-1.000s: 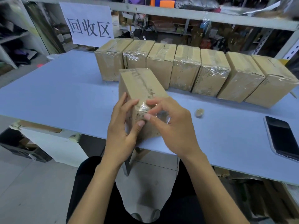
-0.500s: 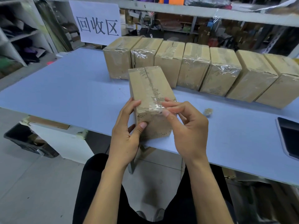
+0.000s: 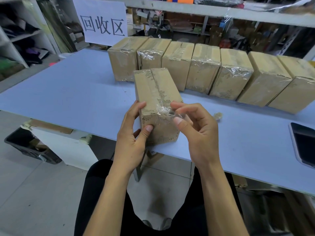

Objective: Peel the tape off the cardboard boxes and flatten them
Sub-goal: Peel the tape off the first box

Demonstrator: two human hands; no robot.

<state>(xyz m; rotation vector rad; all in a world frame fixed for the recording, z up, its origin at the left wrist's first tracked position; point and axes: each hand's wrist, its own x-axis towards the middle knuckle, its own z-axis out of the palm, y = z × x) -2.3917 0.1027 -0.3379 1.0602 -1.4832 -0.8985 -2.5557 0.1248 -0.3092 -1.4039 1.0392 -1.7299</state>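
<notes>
A brown cardboard box (image 3: 156, 89) lies lengthwise on the blue table (image 3: 71, 92) at its near edge. My left hand (image 3: 132, 133) grips the box's near left corner, thumb pressed on the front face. My right hand (image 3: 196, 126) pinches a crumpled strip of clear tape (image 3: 164, 111) lifted from the box's near top edge. The tape is still stuck to the box along the top seam. Behind stands a row of several taped boxes (image 3: 204, 72).
A small wad of used tape (image 3: 217, 115) lies on the table right of my right hand. A dark phone (image 3: 305, 143) lies at the table's right edge. A white sign (image 3: 102, 23) and cluttered shelves stand behind. A black bin (image 3: 29, 149) sits on the floor at left.
My right hand has lifted the tape end off the box's near edge and pulled it toward the right. The left hand keeps holding the box's corner.
</notes>
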